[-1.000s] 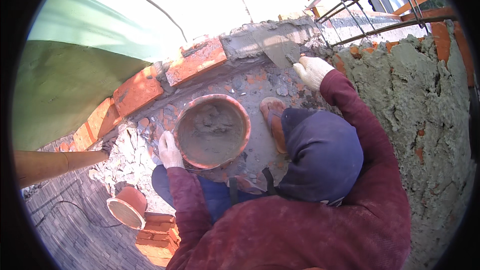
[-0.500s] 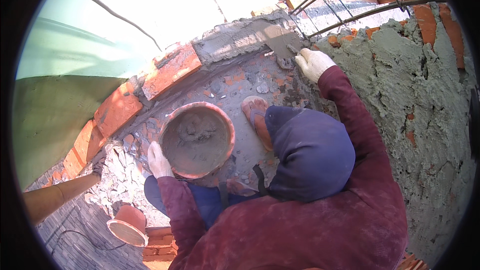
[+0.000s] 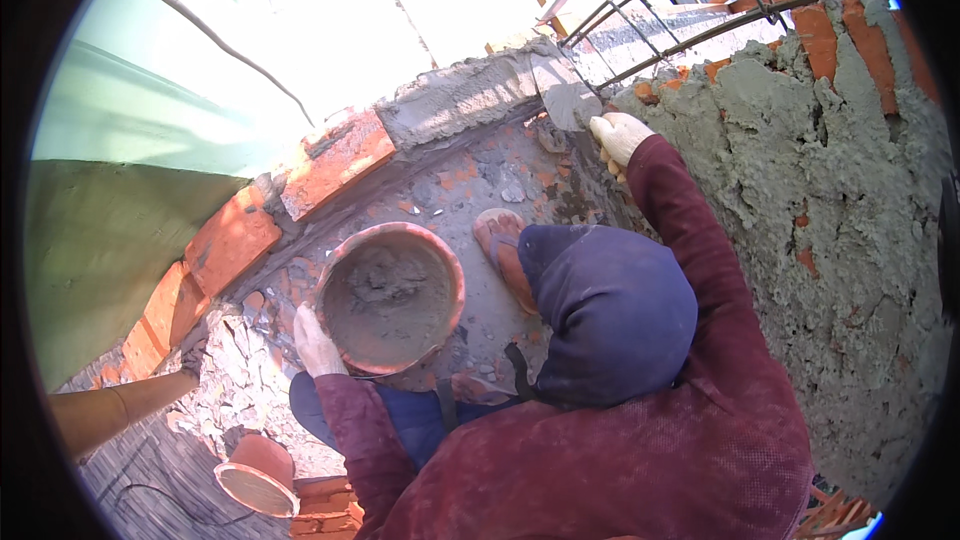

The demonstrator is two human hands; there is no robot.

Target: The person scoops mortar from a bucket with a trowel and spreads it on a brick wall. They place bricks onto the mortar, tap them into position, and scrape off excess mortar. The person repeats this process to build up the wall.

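My right hand [image 3: 622,140], in a pale work glove, is closed around the handle of a trowel [image 3: 568,98]. The trowel's grey blade is at the right end of the mortar-topped low wall [image 3: 455,95], near the steel bars. A round reddish bucket [image 3: 458,290] of wet grey mortar [image 3: 390,305] stands on the ground before me. Against its left side lies my gloved left hand [image 3: 317,340], fingers stretched along the outside just under the rim. My sandalled foot [image 3: 502,240] is to the right of the bucket.
Orange bricks [image 3: 235,240] continue the low wall to the left, beside a green surface [image 3: 120,230]. A rough mortared wall [image 3: 800,190] rises at right; a steel bar cage [image 3: 660,20] lies beyond. Another person's bare arm [image 3: 130,400] reaches in at left, above a tilted small bucket [image 3: 262,475].
The trowel has shifted right along the wall top toward the bars, and its blade has turned to show more of its face. My left hand stays at the bucket. The view has shifted slightly.
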